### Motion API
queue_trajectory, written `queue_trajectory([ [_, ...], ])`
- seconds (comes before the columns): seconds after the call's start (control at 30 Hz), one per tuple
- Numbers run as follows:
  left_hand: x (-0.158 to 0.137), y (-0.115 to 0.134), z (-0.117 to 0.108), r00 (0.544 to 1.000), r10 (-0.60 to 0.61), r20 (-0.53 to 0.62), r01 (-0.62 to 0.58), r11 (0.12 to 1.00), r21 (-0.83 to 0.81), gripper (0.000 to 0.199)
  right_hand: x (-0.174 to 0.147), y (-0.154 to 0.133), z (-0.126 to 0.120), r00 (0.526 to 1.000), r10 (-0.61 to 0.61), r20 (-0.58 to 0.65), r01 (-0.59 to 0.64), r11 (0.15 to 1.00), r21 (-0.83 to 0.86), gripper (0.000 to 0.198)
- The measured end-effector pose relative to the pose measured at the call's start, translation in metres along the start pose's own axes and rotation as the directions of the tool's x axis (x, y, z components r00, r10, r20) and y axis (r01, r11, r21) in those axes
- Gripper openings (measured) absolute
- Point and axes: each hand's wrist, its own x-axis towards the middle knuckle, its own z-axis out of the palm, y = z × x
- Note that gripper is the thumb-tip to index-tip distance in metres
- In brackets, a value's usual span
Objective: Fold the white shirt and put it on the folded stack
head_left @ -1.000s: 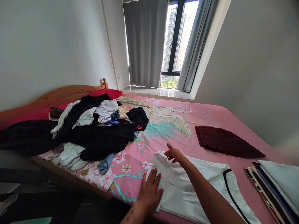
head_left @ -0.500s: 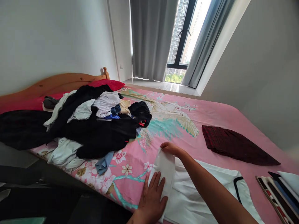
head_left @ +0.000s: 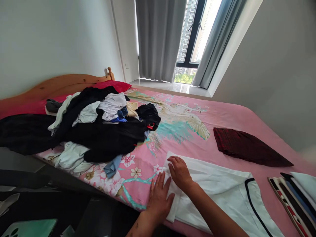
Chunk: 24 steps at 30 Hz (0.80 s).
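A white garment [head_left: 209,194] with black trim along its right end lies spread on the bed in front of me. Flat against its left edge rests my left hand [head_left: 159,197], fingers stretched out and slightly apart. My right hand [head_left: 179,172] is over the same end, just right of the left hand, its fingers loosely bent and nothing pinched between them. Whether its fingertips press on the cloth, I cannot tell. Shallow creases run across the fabric, and part of its left end is hidden under my hands and right forearm.
A heap of mixed clothes [head_left: 106,131], mostly black and white, covers the bed's left side. A dark red plaid garment [head_left: 247,148] lies folded at the right. Several folded clothes [head_left: 293,200] stand stacked at the right edge. The pink floral bedsheet [head_left: 172,123] spreads beneath.
My right hand has let go of the white garment's far left corner and come nearer to me. The upright-looking folded strip at that end now lies flatter. My left hand stays at the edge.
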Motion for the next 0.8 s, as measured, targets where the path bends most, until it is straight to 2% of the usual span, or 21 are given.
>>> queue_trajectory([
  [0.07, -0.011, -0.010, -0.013, 0.999, -0.034, -0.040, 0.033, 0.999, -0.016, 0.056, -0.011, 0.012, -0.001, 0.989, 0.150, -0.020, -0.151, 0.987, -0.063, 0.033],
  [0.1, -0.019, -0.016, -0.020, 0.999, -0.023, -0.042, 0.022, 0.999, -0.029, 0.057, -0.013, 0.020, -0.001, 0.962, 0.272, -0.022, -0.273, 0.959, -0.072, 0.038],
  [0.17, -0.036, -0.027, -0.032, 0.998, 0.055, 0.002, -0.055, 0.997, -0.052, 0.071, -0.012, 0.038, -0.003, 0.866, 0.500, 0.026, -0.498, 0.866, -0.038, 0.046],
  [0.2, -0.044, -0.032, -0.036, 0.993, 0.114, 0.040, -0.112, 0.992, -0.057, 0.081, -0.010, 0.046, -0.004, 0.818, 0.571, 0.072, -0.571, 0.821, -0.012, 0.049],
  [0.23, -0.052, -0.035, -0.039, 0.983, 0.169, 0.076, -0.165, 0.985, -0.051, 0.088, -0.008, 0.052, -0.005, 0.784, 0.609, 0.120, -0.615, 0.789, 0.010, 0.051],
  [0.3, -0.062, -0.037, -0.039, 0.964, 0.240, 0.112, -0.240, 0.971, -0.012, 0.085, -0.002, 0.059, -0.006, 0.758, 0.628, 0.176, -0.642, 0.766, 0.031, 0.049],
  [0.4, -0.064, -0.032, -0.034, 0.960, 0.264, 0.090, -0.269, 0.962, 0.042, 0.067, 0.006, 0.063, -0.003, 0.765, 0.613, 0.199, -0.634, 0.771, 0.063, 0.032],
  [0.5, -0.055, -0.024, -0.028, 0.961, 0.267, 0.071, -0.270, 0.962, 0.039, 0.058, 0.013, 0.066, 0.003, 0.787, 0.585, 0.195, -0.612, 0.779, 0.134, 0.021],
  [0.67, -0.044, -0.011, -0.016, 0.981, 0.189, -0.042, -0.187, 0.981, 0.055, 0.040, 0.024, 0.068, 0.011, 0.854, 0.506, 0.123, -0.520, 0.824, 0.225, 0.025],
  [0.8, -0.044, 0.005, -0.003, 0.974, 0.208, -0.089, -0.199, 0.975, 0.100, 0.035, 0.034, 0.062, 0.012, 0.896, 0.440, 0.062, -0.443, 0.873, 0.203, 0.026],
])
